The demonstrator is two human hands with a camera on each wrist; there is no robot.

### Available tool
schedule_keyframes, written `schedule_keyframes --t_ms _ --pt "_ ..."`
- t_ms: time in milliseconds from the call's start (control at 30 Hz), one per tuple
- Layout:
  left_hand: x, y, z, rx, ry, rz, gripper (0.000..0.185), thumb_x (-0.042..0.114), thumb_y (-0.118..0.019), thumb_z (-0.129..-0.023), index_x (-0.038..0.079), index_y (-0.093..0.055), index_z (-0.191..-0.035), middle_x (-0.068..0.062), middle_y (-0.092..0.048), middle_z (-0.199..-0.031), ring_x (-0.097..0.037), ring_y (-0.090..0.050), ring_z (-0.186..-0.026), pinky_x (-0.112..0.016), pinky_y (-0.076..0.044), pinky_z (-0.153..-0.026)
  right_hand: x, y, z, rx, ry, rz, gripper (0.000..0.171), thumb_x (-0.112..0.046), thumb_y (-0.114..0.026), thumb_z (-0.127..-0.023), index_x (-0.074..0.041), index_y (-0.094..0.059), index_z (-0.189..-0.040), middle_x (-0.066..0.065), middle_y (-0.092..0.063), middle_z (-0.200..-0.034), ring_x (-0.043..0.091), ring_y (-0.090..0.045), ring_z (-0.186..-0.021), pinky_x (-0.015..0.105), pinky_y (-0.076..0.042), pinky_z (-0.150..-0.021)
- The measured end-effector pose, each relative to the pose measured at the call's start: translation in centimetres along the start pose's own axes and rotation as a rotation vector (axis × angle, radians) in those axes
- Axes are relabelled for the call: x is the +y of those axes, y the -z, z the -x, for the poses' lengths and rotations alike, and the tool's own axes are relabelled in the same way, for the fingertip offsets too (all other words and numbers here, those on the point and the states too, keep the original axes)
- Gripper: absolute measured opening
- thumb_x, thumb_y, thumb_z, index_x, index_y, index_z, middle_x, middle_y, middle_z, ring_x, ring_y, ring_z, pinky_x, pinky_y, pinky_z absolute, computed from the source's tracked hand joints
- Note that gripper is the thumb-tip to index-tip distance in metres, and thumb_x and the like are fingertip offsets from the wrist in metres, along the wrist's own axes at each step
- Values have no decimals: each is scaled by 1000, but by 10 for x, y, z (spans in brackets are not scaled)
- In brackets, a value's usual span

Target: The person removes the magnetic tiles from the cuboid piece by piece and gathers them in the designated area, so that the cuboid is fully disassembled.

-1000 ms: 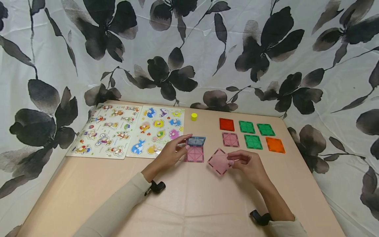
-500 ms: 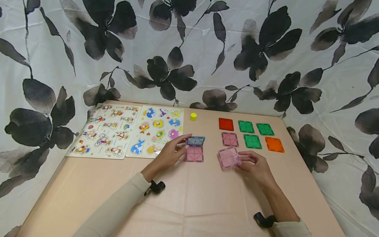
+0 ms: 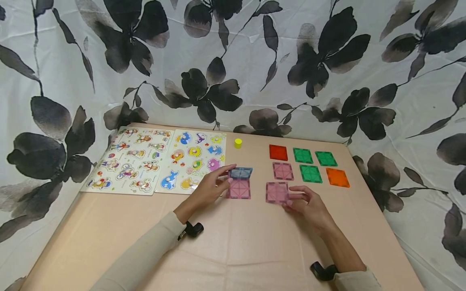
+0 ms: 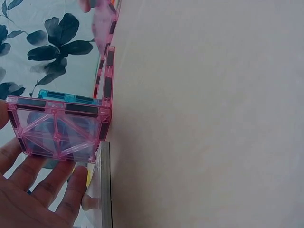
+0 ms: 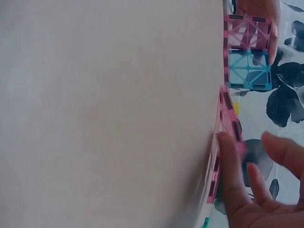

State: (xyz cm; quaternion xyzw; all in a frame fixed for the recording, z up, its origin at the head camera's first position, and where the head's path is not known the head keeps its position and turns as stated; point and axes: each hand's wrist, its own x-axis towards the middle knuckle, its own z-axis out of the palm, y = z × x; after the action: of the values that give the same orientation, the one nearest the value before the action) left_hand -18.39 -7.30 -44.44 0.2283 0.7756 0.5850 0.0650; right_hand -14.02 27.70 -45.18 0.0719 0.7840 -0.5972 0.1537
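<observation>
My right hand (image 3: 307, 204) pinched a pink tile (image 3: 277, 192) flat on table, just right of pink/blue pair (image 3: 239, 184). Left hand (image 3: 209, 188), fingers relaxed, steadied the pair. Best slid edge-to-edge, squared, w/o nudging them.

Two animal peg puzzle boards (image 3: 153, 161) side by side at worktop's 10 o'clock. Small yellow cylinder (image 3: 238, 143) just right of them, toward 12. At 2 o'clock: red tile (image 3: 278, 152), three green tiles (image 3: 310, 173), orange tile (image 3: 337, 177), spare pink tile (image 3: 282, 171), flat, near one another. Beige worktop (image 3: 233, 250). Floral curtain (image 3: 233, 60) behind.
</observation>
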Motion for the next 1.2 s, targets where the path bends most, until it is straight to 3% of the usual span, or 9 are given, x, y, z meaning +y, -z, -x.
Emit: schedule_keyframes --t_ms 167,367,567,800,1033,1200 --pt "2 0 0 -1 -2 -1 49 8 -53 -102 12 -44 -150 -18 -48 -150 -41 -46 -137 -57 -46 -106 -1 0 1 21 -2 162 50 -14 -72 -92 -16 -52 -138 17 -57 -137 28 -71 -103 37 -60 -87" --pt "6 2 0 -2 5 -7 49 8 -53 -102 12 -43 -150 -18 -48 -150 -42 -46 -137 -57 -45 -106 -6 -5 0 85 108 354 43 -16 -73 -91 -18 -59 -132 10 -62 -132 28 -64 -97 30 -60 -77" --pt "5 2 0 1 6 -10 50 8 -53 -102 12 -42 -150 -20 -48 -149 -42 -46 -137 -57 -45 -106 -21 -25 -8 67 205 408 40 -10 -71 -91 -19 -62 -128 6 -65 -127 25 -62 -102 33 -59 -83" --pt "-1 1 0 2 6 -3 49 7 -53 -102 12 -43 -150 -21 -48 -149 -43 -46 -136 -57 -46 -105 -47 -56 -24 51 278 430 37 -13 -74 -89 -23 -65 -124 7 -67 -124 24 -64 -100 33 -61 -78" --pt "-31 -2 -8 2 15 -26 50 15 -53 -103 19 -42 -151 -14 -48 -151 -38 -48 -137 -56 -46 -106 -68 -81 -41 31 416 537 37 -15 -74 -89 -26 -68 -124 2 -64 -131 28 -63 -116 45 -58 -91" --pt "-34 -3 -8 12 8 -36 50 21 -55 -103 28 -43 -150 -4 -50 -150 -31 -50 -135 -51 -49 -104 -75 -92 -52 85 465 587 33 -12 -75 -88 -25 -72 -118 0 -62 -132 24 -61 -117 44 -58 -92"
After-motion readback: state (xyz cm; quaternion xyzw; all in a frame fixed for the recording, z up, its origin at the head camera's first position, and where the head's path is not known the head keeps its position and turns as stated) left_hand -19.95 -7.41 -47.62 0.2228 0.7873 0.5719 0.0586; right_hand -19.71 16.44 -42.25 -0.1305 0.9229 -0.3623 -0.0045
